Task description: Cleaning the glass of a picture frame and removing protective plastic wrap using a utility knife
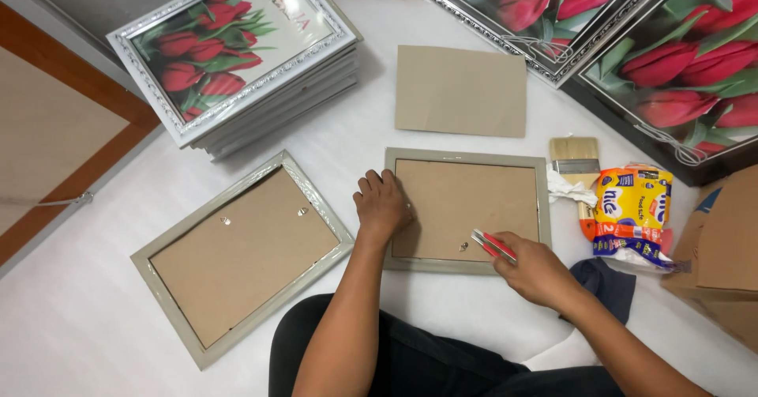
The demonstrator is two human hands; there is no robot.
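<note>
The left hand (pixel 383 204) presses flat on the stiff, light face-down frame (pixel 466 210) at its left edge, while right-hand fingers (pixel 521 264) pinch red-handled pliers (pixel 493 244) over its near-edge backing clip.

A framing workshop: stacked picture frames (pixel 237 61), loose backing board (pixel 462 90) and a paintbrush (pixel 576 168) on a white surface.

A face-down frame (pixel 466 210) lies at centre on the table (pixel 71 318), with a second face-down frame (pixel 241 255) to its left and a loose backing board (pixel 462 90) beyond it. A stack of frames (pixel 237 57) sits far left. To the right lie a brush (pixel 576 164) and a packet (pixel 632 215), with large framed pictures (pixel 632 41) far right.
</note>
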